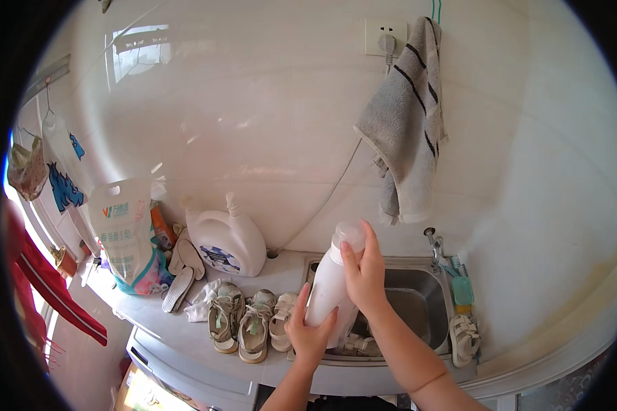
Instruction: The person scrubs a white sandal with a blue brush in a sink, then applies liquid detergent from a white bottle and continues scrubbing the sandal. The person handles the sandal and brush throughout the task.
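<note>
A white plastic bottle (325, 290) with a translucent cap (350, 234) is tilted over the left part of a steel sink (437, 287). Around its lower body my left hand (311, 334) is closed. My right hand (367, 277) grips the top, with thumb and fingers at the cap; I cannot tell whether the cap is loose. Shallow water appears to lie in the basin. Below the bottle, a light strappy sandal (361, 345) rests in the sink, partly hidden by my right forearm. Another light sandal (282, 321) stands left of the sink, beside my left hand.
Left on the counter are two sneakers (257, 326), insoles (179, 288), a white jug (236, 241) and a detergent bag (126, 241). A tap (434, 246), a brush (458, 266), a green box (463, 291) and a sandal (464, 339) are right. A grey towel (409, 113) hangs above.
</note>
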A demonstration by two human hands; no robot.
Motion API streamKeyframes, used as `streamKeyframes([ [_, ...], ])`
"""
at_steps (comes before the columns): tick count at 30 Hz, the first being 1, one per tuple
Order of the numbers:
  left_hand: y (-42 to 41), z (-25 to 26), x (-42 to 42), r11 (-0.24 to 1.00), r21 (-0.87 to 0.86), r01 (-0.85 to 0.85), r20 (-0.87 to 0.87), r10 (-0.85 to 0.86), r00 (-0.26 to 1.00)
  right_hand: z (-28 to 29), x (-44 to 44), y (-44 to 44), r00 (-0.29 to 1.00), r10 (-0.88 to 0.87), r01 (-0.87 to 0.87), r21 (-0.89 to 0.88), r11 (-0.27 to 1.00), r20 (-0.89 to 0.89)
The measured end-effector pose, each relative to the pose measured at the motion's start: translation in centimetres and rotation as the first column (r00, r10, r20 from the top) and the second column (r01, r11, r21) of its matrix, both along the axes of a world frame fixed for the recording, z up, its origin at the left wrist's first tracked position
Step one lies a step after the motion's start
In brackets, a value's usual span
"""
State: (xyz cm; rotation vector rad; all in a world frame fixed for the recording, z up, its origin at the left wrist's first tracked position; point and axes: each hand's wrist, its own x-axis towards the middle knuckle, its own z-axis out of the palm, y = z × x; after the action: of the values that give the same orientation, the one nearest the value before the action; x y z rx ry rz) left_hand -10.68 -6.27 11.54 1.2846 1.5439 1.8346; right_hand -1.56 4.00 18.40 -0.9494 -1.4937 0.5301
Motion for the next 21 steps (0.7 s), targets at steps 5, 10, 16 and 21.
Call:
streamKeyframes([
  [5,3.5,-0.9,-2.9,0.978,0.159,-0.139,0.138,0.117,0.984,2.2,-3.1,0.5,0.991,0.125,-0.132,0.161,0.978,0.050],
  [10,6.5,0.7,-6.0,0.989,0.101,-0.105,0.199,0.084,0.976,1.4,-4.2,1.2,0.963,0.268,-0.271,0.152,0.951,0.041],
  [16,11.2,-1.7,-9.2,0.941,0.277,-0.194,0.160,0.154,0.975,-9.8,-2.7,3.6,0.945,0.308,-0.328,-0.304,0.894,-0.114],
  [21,13.5,-4.6,-10.9,0.941,0.222,-0.254,0.195,0.212,0.958,-15.9,-3.9,3.0,0.902,0.431,-0.390,-0.460,0.798,-0.017],
])
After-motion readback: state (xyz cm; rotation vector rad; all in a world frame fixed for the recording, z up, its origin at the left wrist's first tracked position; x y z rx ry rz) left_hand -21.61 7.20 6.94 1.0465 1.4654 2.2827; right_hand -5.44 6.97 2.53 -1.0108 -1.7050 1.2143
